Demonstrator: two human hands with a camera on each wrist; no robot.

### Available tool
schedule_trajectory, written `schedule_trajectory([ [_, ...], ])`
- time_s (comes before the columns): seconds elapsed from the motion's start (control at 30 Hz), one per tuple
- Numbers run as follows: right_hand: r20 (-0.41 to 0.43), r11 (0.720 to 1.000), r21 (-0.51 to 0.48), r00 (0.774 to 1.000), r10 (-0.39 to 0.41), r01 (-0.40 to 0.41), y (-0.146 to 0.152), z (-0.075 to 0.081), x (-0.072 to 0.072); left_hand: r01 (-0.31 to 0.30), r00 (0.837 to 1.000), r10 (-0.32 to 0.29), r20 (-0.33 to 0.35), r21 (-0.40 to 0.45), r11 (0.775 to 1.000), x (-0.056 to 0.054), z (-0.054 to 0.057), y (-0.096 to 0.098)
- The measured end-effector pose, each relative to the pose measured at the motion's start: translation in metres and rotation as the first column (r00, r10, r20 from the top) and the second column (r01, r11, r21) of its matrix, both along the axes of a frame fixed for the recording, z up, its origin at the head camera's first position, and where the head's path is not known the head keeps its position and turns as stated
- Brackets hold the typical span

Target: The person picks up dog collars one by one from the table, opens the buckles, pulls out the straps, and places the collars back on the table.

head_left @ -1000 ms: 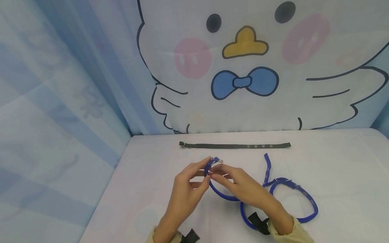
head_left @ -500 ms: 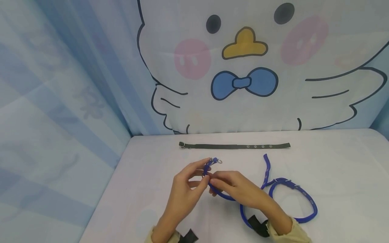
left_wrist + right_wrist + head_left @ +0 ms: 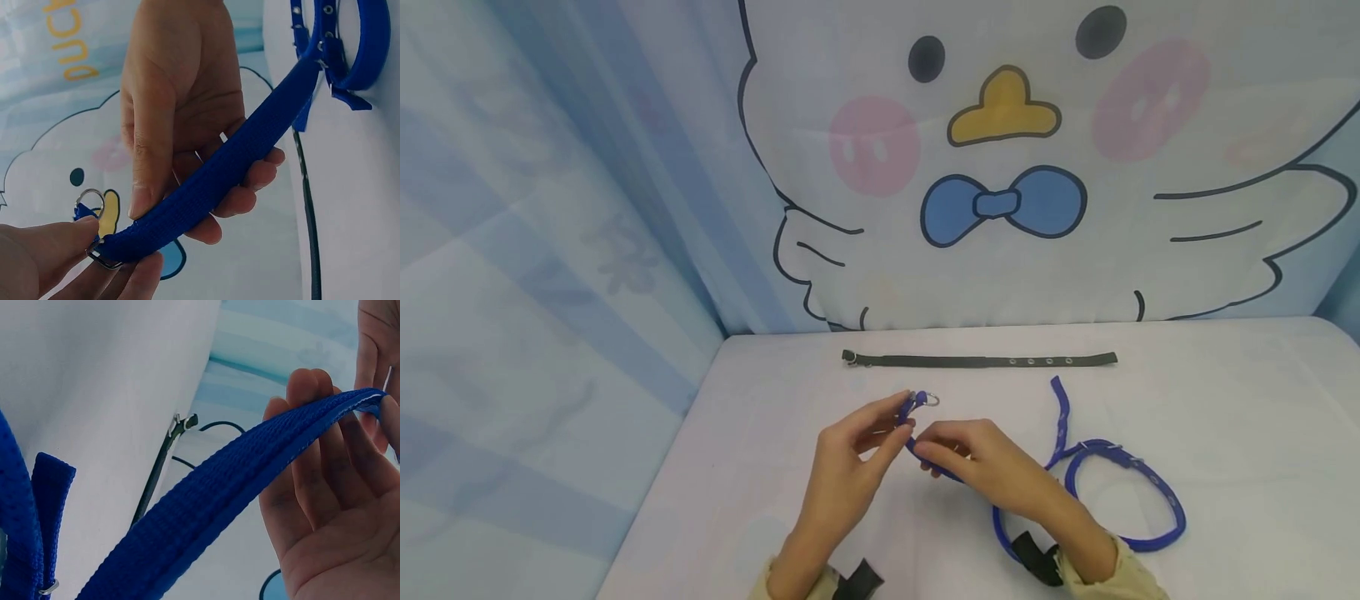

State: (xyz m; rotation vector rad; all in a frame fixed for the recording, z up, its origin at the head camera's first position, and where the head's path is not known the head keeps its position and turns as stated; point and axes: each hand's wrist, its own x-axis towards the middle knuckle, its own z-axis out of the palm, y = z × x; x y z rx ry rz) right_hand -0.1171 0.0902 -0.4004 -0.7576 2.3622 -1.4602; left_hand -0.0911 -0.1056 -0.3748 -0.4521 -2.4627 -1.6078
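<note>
In the head view my left hand (image 3: 838, 475) and my right hand (image 3: 988, 462) meet over a blue webbing harness. The left wrist view shows my left hand (image 3: 50, 265) pinching the harness end beside a metal buckle (image 3: 103, 259), with a silver ring (image 3: 90, 203) standing out near the thumb. My right hand (image 3: 187, 81) grips the thick padded strap (image 3: 212, 178) a little further along, thumb on one side and fingers behind. That strap (image 3: 219, 481) crosses the right wrist view, with the right palm (image 3: 344, 544) beneath. The right forearm hides part of the harness.
A dark green collar strap (image 3: 955, 362) with eyelets lies straight along the table's back. To the right, a blue harness loop (image 3: 1176, 508) and loose strap tail (image 3: 1062, 412) rest on the white table (image 3: 1262, 450). A printed curtain (image 3: 880, 267) hangs behind.
My left hand has shifted slightly left with the buckle and ring end. The right fingers have moved down from beside the left fingertips and now grip the strap lower along it.
</note>
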Motion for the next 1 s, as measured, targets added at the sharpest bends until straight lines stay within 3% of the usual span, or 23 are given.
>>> schedule_trajectory([
  [0.17,-0.033,0.999,0.031,0.999,-0.023,0.024,-0.002,0.001,0.001,-0.091,0.992,0.088,-0.088,-0.038,0.995,0.001,0.001,0.003],
  [0.4,-0.081,0.997,0.045,0.995,-0.062,0.066,-0.007,0.006,0.000,-0.168,0.973,0.164,-0.161,-0.013,0.986,0.001,0.004,0.005],
  [0.77,-0.164,0.990,0.033,0.978,-0.128,0.135,-0.010,0.015,-0.005,-0.184,0.959,0.204,-0.195,0.118,0.976,-0.002,0.003,-0.002],
  [1.0,-0.159,0.992,0.043,0.981,-0.112,0.120,-0.006,0.013,-0.007,-0.186,0.967,0.213,-0.142,0.180,0.966,-0.003,0.005,-0.004],
])
